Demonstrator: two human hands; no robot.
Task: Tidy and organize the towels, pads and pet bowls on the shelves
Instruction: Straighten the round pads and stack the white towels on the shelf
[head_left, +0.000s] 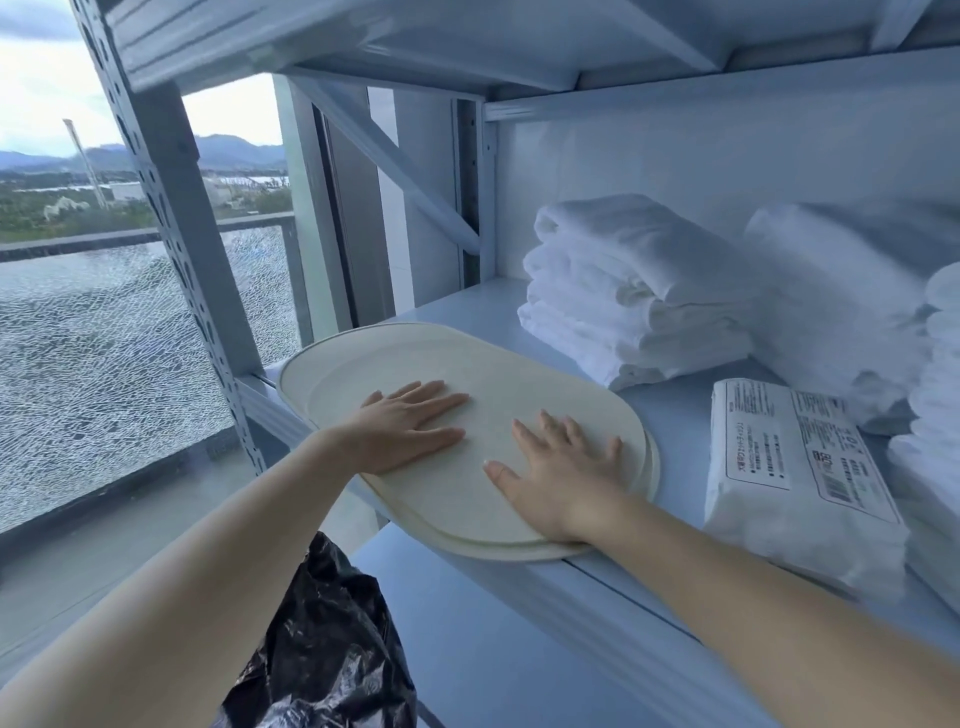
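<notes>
A pale metal shelf (691, 415) stands beside a window (104, 332) whose lower pane is cracked all over; hills and cloudy sky lie beyond. On the shelf's left end lies a cream oval mat (467, 374), flat, with a second like it just under it. Its near rim juts past the shelf's front edge.

Both hands press flat on the mat, fingers spread wide, gripping nothing: the left hand (410, 426) toward the window side, the right hand (566, 467) close beside it.

Beyond the right hand's fingertips sits a stack of folded white towels (634, 296), apart from the mat. To the right of that hand lies a wrapped pack of pads (795, 483), with bare shelf between. Farther right are more white bundles (841, 312). Below the left forearm hangs a black plastic bag (322, 639). Bare shelf stretches behind the mat to the back wall.
</notes>
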